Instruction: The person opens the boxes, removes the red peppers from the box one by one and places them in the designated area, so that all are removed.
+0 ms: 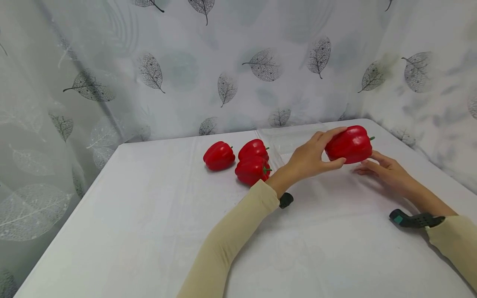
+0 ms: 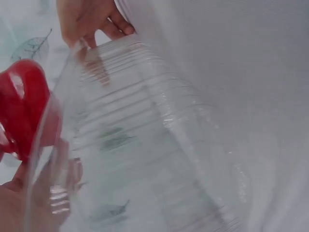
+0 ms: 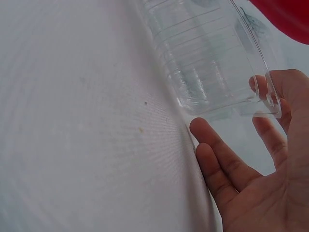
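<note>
In the head view my left hand [image 1: 307, 159] grips a red bell pepper [image 1: 351, 145] from its left side, thumb below and fingers above, its green stem to the right. The pepper is held above a clear plastic container [image 3: 203, 58], which stands on the table with ribbed walls. My right hand [image 1: 391, 176] is at the container's right end; in the right wrist view its thumb and a finger pinch the rim at the corner, with the other fingers spread loosely. In the left wrist view the pepper [image 2: 24, 106] appears beyond the transparent wall.
Three more red bell peppers lie left of the left forearm: one on its own [image 1: 219, 156], and a rear pepper [image 1: 254, 150] behind a front pepper [image 1: 252, 170]. The white-covered table [image 1: 130, 215] meets a leaf-patterned curtain [image 1: 179, 74] at the back and right.
</note>
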Available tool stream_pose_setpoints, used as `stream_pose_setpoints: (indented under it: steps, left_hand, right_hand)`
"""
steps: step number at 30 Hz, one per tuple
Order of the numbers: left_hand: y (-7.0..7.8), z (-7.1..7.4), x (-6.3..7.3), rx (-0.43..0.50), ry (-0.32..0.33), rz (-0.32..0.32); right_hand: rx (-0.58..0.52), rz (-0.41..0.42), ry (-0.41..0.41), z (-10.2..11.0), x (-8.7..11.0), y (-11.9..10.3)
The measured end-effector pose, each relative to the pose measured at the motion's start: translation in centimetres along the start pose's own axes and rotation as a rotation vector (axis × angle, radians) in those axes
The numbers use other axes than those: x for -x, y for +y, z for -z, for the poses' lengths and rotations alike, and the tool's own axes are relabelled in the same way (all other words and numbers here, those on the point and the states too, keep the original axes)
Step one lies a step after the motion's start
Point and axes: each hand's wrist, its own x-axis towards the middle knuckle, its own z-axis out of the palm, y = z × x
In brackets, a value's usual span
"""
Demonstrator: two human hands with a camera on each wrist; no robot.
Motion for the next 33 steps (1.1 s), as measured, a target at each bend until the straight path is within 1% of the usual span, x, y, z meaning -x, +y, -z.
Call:
stream_pose_setpoints:
  steps: [4,9,14,19,24,33]
  left_hand:
    - [0.6,0.3,0.4,-0.015,0.006,-0.038]
    - [1.1,0.7,1.0,-0.030,0.016,-0.077]
    - [1.6,1.2,1.5,-0.050,0.018,-0.114]
    - [2.0,1.7,2.1,-0.075,0.043,-0.155]
    - [2.3,2.5,2.8,-0.063,0.055,-0.179]
    - [2.4,3.5,4.1,-0.096,0.060,-0.205]
  right_hand:
    - [-0.033,0.007,-0.003,0.0,0.1,0.1]
    - [-0.030,-0.006,0.001,0.0,0.2,0.1]
    - [-0.044,0.010,0.004,-0.1,0.3,0.1]
    - [-0.028,0.006,0.016,-0.2,0.4,0.0]
    - [-0.018,0.003,0.020,-0.3,0.5,-0.1]
    - [-0.085,0.090,0.001,-0.2,0.3,0.3]
